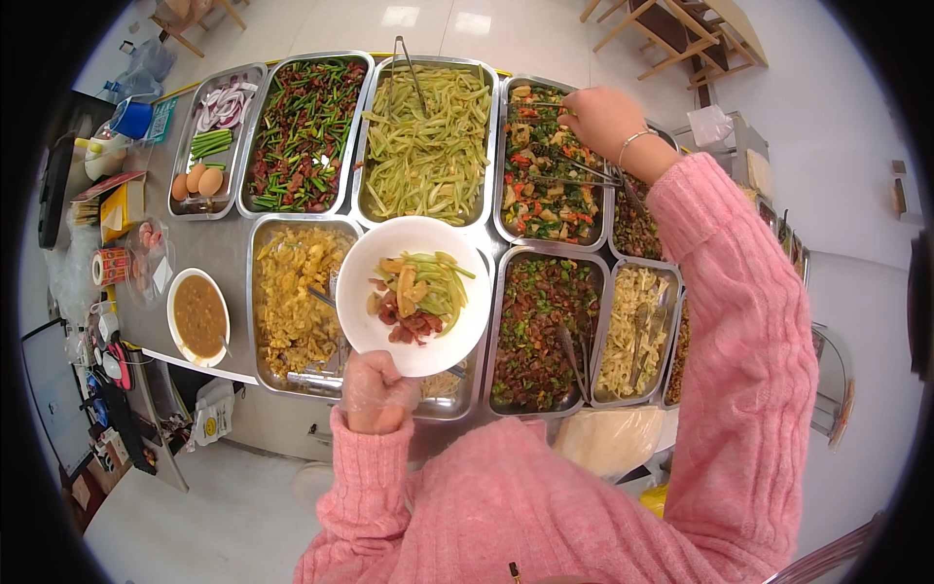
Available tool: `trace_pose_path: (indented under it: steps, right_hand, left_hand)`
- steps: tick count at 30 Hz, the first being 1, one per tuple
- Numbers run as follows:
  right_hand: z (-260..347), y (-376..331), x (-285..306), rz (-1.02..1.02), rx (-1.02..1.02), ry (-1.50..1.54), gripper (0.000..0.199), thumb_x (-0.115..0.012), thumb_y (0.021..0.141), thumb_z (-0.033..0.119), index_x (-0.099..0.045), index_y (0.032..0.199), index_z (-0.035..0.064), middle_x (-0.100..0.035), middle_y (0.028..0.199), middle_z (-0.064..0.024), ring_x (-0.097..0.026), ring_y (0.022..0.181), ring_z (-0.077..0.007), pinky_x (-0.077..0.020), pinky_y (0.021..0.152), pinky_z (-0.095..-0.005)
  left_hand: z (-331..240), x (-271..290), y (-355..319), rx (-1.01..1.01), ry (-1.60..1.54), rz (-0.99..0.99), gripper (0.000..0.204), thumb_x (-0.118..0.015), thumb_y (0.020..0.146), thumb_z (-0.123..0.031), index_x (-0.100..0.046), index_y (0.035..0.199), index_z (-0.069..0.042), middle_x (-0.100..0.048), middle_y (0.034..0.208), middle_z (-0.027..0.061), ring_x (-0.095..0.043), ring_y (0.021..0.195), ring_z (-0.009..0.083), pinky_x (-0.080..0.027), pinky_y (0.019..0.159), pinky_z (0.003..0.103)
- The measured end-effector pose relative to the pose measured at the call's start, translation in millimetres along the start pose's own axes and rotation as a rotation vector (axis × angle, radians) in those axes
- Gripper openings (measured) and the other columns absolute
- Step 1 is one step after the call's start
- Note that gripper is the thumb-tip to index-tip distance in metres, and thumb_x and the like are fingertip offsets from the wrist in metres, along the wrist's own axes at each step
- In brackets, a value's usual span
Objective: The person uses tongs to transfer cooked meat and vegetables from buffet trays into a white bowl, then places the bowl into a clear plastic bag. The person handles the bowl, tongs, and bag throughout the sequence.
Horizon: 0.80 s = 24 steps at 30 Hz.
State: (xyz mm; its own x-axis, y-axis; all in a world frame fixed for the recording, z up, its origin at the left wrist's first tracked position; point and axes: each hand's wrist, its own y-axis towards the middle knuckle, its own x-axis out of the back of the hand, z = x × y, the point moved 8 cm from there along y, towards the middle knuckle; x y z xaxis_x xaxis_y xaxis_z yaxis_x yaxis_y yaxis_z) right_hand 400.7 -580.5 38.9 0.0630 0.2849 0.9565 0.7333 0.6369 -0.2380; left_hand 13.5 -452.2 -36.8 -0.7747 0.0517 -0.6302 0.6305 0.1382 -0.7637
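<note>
Head view.
White bowl [356,292], one: strips of green vegetable and reddish meat inside; above the tabletop [206,245] trays, left hand [379,393] with fingers clamped on the near rim.
Right hand [595,121], braceleted: over the far end of the mixed-vegetable tray [555,241]; cannot tell whether its fingers are clamped on anything.
Metal tongs [610,178]: across that same tray.
Soup bowl [173,310], brown contents: tabletop, left side.

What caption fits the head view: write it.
Left hand holds a round white bowl; right hand over a rectangular silver metal tray.
</note>
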Motion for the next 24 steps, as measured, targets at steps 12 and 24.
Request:
trace_pose_path:
  steps: [12, 24]
  right_hand:
    - [8, -12, 16, 0.058, 0.027, -0.002, 0.025, -0.067, 0.091, 0.029, -0.072, 0.093, 0.0044, -0.071, 0.096, -0.0177, -0.070, 0.090, -0.0355, -0.0563, 0.076, -0.0457]
    - [0, 1, -5, 0.172, -0.120, 0.125, 0.028, -0.069, 0.088, 0.030, -0.073, 0.093, 0.0031, -0.071, 0.086, -0.0187, -0.068, 0.085, -0.0369, -0.0538, 0.076, -0.0463]
  left_hand:
    - [-3, 0, -2, -0.006, -0.021, 0.010, 0.093, -0.034, 0.054, 0.014, -0.036, 0.145, -0.003, -0.046, 0.141, 0.0174, -0.045, 0.133, 0.0376, -0.041, 0.112, 0.052]
    - [-1, -4, -3, 0.013, -0.024, 0.023, 0.093, -0.034, 0.054, 0.014, -0.036, 0.146, -0.003, -0.047, 0.141, 0.0180, -0.045, 0.133, 0.0375, -0.042, 0.112, 0.052]
